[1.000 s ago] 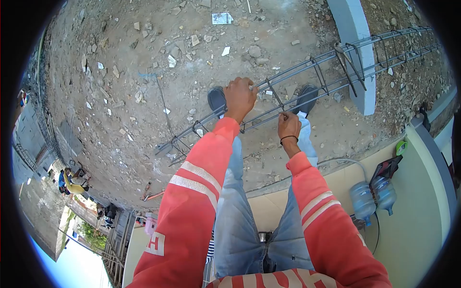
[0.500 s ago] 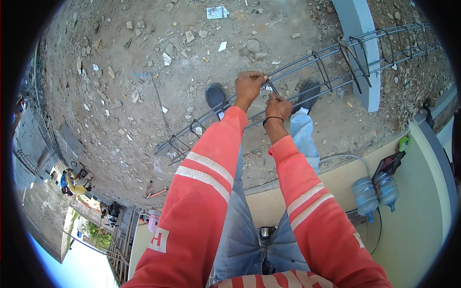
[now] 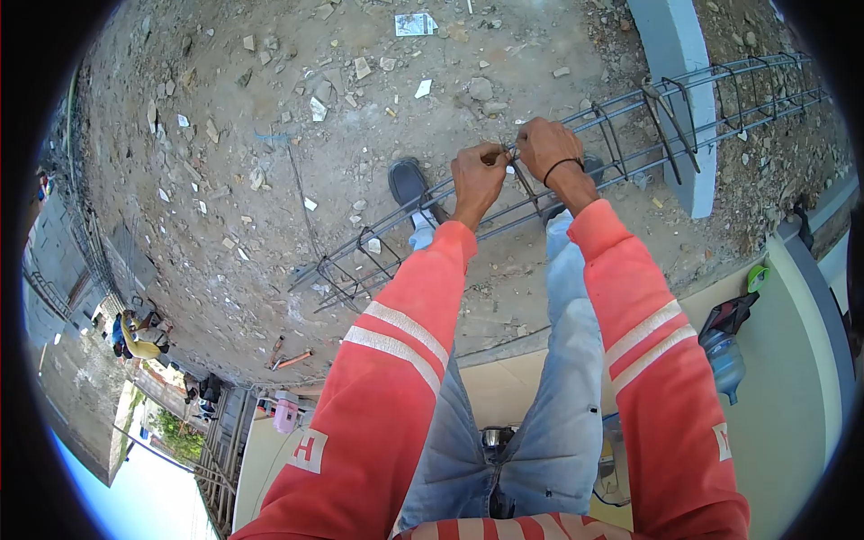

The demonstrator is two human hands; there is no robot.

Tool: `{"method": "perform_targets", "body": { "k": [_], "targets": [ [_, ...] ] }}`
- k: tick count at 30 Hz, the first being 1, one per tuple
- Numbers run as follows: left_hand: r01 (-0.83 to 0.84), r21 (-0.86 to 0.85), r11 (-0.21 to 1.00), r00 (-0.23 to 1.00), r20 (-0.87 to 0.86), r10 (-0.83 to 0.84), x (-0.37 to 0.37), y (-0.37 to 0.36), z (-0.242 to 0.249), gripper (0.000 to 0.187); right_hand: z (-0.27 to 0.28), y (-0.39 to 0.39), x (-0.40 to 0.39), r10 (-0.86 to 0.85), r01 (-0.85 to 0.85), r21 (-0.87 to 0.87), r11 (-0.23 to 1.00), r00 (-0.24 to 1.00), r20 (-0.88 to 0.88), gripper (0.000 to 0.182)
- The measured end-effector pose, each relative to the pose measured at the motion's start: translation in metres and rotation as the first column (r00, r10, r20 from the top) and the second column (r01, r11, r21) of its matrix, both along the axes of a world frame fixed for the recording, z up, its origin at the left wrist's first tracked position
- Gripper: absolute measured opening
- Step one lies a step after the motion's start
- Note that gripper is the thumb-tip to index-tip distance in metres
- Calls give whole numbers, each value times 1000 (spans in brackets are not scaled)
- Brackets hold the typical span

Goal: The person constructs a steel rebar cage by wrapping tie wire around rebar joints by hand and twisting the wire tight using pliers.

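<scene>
"What did left hand [image 3: 479, 183] and right hand [image 3: 550, 149] grip?"
"Unclear; curled fingers hid it at the metal cage [image 3: 612, 139]."
"Which lay where?"
"Over the shoes [image 3: 408, 181], slanting up rightward, right end cut off."

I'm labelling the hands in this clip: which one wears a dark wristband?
The right hand: a dark wristband circles its wrist, while the left hand has a bare wrist.

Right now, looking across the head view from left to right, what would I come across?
Pink object, pale sheet on the ground, your left hand, your right hand, blue-grey slab, small bright green item.
</scene>
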State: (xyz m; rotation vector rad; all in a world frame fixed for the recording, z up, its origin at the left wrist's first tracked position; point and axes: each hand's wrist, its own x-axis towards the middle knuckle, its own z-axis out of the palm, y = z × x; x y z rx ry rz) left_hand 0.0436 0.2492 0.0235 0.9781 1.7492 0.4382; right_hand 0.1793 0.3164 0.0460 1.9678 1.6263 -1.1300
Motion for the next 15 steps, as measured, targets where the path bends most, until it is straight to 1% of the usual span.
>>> {"method": "perform_targets", "body": {
  "k": [1,2,3,4,6,7,8,9,10,11,12,13,14,15],
  "targets": [
    [-5,-3,1000,1000,-3,5,1,2,5,21,-9,8,0,90,-90,-29,995,996,-8,17],
    [17,-49,999,1000,0,-17,2,6,10,21,-16,14,-1,178,-179,-58,982,984,-18,15],
    [39,-97,995,999,7,-39,3,5,11,21,-11,25,-3,243,-249,-108,962,968,-62,17],
    [36,-97,995,999,8,-35,4,4,8,21,-19,26,-3,247,-252,-109,961,967,-62,17],
    [14,-107,994,1000,-25,-17,7,5,4,22,-29,25,-3,393,-393,11,919,920,6,23],
    [14,-107,994,1000,-24,-17,7,3,2,22,-29,21,-1,394,-394,12,919,919,7,23],
    [11,-81,997,1000,-17,-12,6,3,0,22,-27,15,2,429,-383,417,824,903,-19,23],
    [6,-57,998,1000,-10,-7,6,3,0,22,-21,8,5,472,-295,750,592,881,-27,22],
    [3,-54,999,1000,-10,-3,6,5,1,22,-10,-2,6,475,-298,751,589,879,-24,22],
    [21,-50,999,999,-45,-23,7,6,2,21,4,-15,8,286,-142,630,763,949,-133,19],
    [39,-48,998,996,-80,-43,8,7,3,21,13,-26,10,70,36,474,880,976,-204,19],
    [37,-47,998,996,-78,-41,10,9,4,21,12,-40,19,72,33,475,880,977,-202,19],
    [15,-94,996,997,-73,-22,11,12,4,19,4,-55,30,-383,427,61,902,858,-342,24],
    [-6,-141,990,998,-70,-4,12,13,5,18,-4,-70,35,-776,680,-376,629,571,-266,29]
  ]
}}
